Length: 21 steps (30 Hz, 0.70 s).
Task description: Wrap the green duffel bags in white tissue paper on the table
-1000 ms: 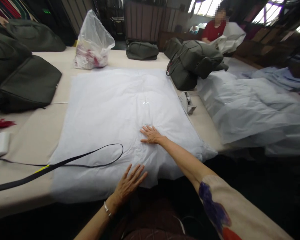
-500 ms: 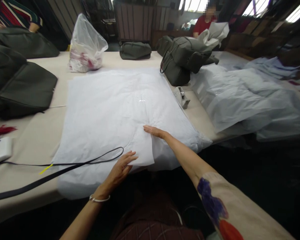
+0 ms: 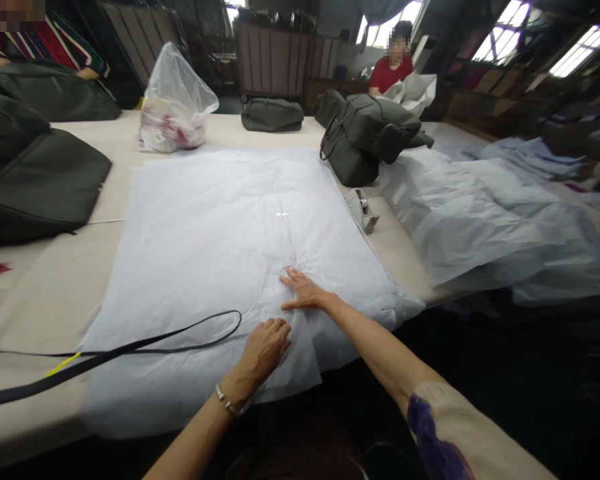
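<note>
A large white sheet (image 3: 205, 240), thin and slightly see-through, lies over a puffy bundle on the table. My right hand (image 3: 304, 291) rests on it with fingers spread, beside creases that run together near its fingertips. Closer to me, my left hand (image 3: 267, 345) lies on the sheet with its fingers slightly bent and its thumb hidden. Below the hands, a loose flap of the sheet (image 3: 300, 367) hangs at the table's near edge. A dark looped strap (image 3: 180, 341) crosses the sheet left of my left hand.
Dark grey bags (image 3: 45, 177) stand at left, with more bags (image 3: 375, 127) at the back right. A clear plastic bag (image 3: 177, 100) stands behind the sheet. Right of it are a tape dispenser (image 3: 363, 210) and a plastic-wrapped pile (image 3: 480, 213). Two people are across the table.
Both hands have come lower in the view, my left also going right. My right fingers have spread. The flap's corner hangs lower, and the view has tilted slightly upward.
</note>
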Tool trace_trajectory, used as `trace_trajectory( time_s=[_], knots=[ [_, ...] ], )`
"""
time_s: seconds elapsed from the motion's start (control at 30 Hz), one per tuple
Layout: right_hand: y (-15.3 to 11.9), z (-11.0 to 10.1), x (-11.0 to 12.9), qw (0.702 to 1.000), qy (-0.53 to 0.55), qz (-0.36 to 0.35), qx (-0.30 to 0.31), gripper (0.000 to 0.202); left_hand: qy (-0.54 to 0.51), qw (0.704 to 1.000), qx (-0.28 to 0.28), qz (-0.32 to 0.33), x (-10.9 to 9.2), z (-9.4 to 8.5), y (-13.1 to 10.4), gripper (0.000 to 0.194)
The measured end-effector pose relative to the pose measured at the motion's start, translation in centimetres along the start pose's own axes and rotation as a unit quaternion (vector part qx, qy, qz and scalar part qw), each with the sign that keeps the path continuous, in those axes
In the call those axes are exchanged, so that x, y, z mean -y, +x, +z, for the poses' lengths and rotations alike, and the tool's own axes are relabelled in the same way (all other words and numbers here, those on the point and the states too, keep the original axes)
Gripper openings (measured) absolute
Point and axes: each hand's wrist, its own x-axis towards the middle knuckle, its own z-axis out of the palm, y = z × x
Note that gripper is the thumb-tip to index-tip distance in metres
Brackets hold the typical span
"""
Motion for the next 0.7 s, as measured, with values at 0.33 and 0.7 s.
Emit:
trace_trajectory(
  time_s=[0.33, 0.7],
  knots=[
    [1.3, -2.6, -1.9, 0.982, 0.178, -0.008, -0.069, 0.052, 0.044, 0.997, -0.049, 0.042, 0.0, 5.2, 1.0, 0.051],
    [-3.7, -19.6, -16.6, 0.734, 0.225, 0.291, -0.571, 0.041, 0.126, 0.971, -0.192, 0.068, 1.5, 11.1, 1.3, 0.068]
  ],
)
